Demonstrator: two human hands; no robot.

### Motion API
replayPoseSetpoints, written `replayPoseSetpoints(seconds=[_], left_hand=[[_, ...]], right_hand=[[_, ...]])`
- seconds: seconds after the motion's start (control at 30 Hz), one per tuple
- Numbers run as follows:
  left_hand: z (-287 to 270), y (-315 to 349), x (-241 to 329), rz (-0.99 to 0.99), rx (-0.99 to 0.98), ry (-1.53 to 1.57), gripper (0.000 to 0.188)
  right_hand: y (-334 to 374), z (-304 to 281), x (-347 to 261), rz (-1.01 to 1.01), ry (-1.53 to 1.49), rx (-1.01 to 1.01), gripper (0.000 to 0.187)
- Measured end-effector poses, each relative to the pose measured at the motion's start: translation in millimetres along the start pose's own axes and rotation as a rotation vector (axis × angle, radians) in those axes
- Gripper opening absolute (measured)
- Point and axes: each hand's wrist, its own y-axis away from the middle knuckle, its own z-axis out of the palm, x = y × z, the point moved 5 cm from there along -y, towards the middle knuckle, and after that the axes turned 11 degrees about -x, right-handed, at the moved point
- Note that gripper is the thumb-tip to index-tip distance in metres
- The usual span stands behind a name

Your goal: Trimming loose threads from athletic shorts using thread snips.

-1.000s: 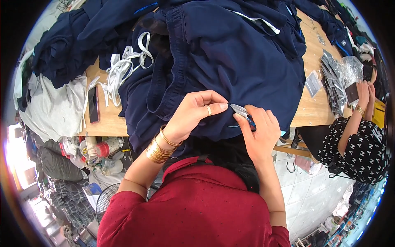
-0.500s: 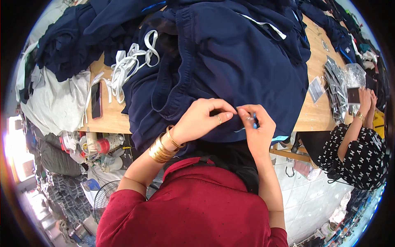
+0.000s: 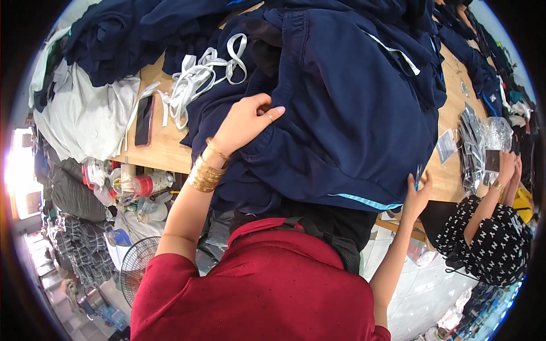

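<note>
Navy trousers (image 3: 358, 119) with an elastic waistband are spread in front of me, a light blue stripe along the near edge and a white strip at the upper right. My left hand (image 3: 244, 125), with gold bangles at the wrist, lies at the waistband, its fingers curled and closed on the cloth. Over at the trousers' right edge, my right hand (image 3: 417, 196) is closed around small thread snips (image 3: 418, 181) with blue on them. A metal tip pokes up past the fingers, which partly hide the tool.
White drawstring cord (image 3: 196, 79) lies tangled left of the trousers, near a phone (image 3: 144, 120) and pale grey cloth (image 3: 85, 113). More navy garments (image 3: 114, 40) are piled behind. Plastic packets (image 3: 472, 139) lie right, beside another person's hands (image 3: 508, 167). A fan (image 3: 136, 267) stands lower left.
My hands have come apart from their meeting point over the trousers. The left has gone up and left to the waistband; the right has moved right and down with the snips.
</note>
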Motion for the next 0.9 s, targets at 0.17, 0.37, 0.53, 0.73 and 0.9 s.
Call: replayPoseSetpoints(seconds=[0.17, 0.37, 0.53, 0.73, 0.9], left_hand=[[2.7, 12.8, 16.4, 0.141, -0.132, 0.952, 0.021], [-5.7, 27.9, 46.7, 0.223, -0.088, 0.966, 0.016], [-7.6, 32.4, 49.1, 0.201, -0.084, 0.925, 0.015], [-7.1, 34.1, 55.5, 0.198, -0.088, 0.959, 0.015], [-5.9, 31.2, 46.3, 0.223, -0.076, 0.952, 0.015]], right_hand=[[7.0, 11.9, 31.6, 0.040, -0.118, -0.059, 0.027], [7.7, 15.9, 34.7, 0.071, -0.151, -0.061, 0.023], [8.7, 16.5, 35.2, 0.083, -0.141, -0.073, 0.023], [9.5, 18.1, 30.7, 0.070, -0.119, -0.055, 0.023], [8.5, 19.6, 45.2, 0.116, -0.393, -0.012, 0.019]])
